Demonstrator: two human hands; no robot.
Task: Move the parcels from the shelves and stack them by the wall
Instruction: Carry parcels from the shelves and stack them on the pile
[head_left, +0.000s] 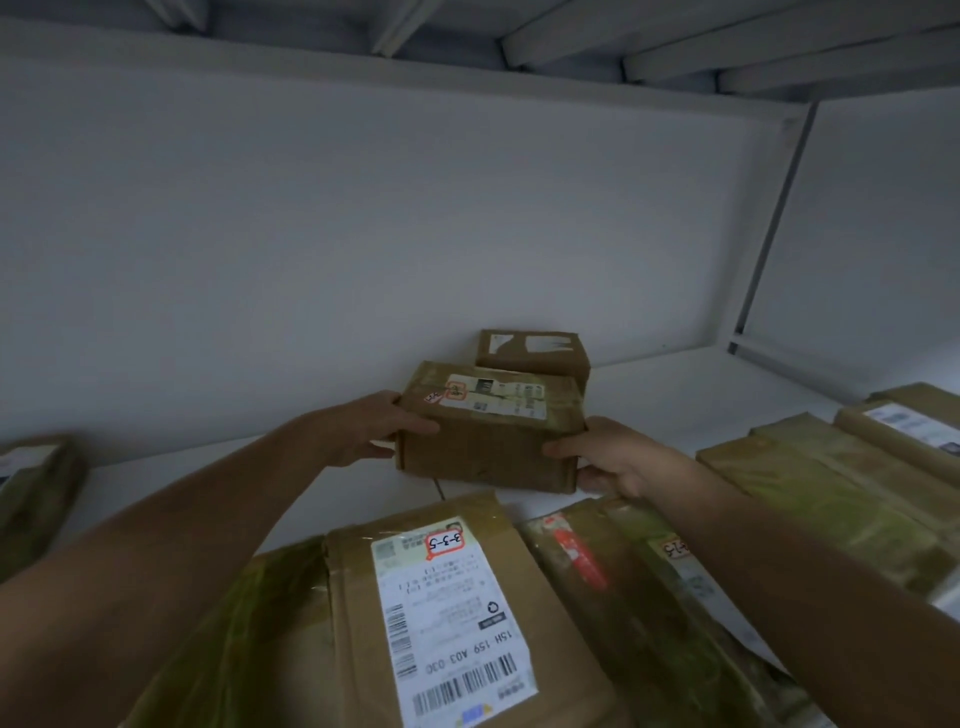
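Note:
A small brown cardboard parcel with a white label and an orange sticker on top is held over the white shelf, close to the back wall. My left hand grips its left side, thumb on the top edge. My right hand grips its right front corner, thumb on the front face. Right behind it stands another small brown box against the wall. Below my arms lies a large flat parcel with a long barcode label marked 3-3-5.
Taped flat parcels lie beside the large one, and several more are stacked at the right. A parcel sits at the left edge. A metal upright stands at the back right, the upper shelf's underside overhead.

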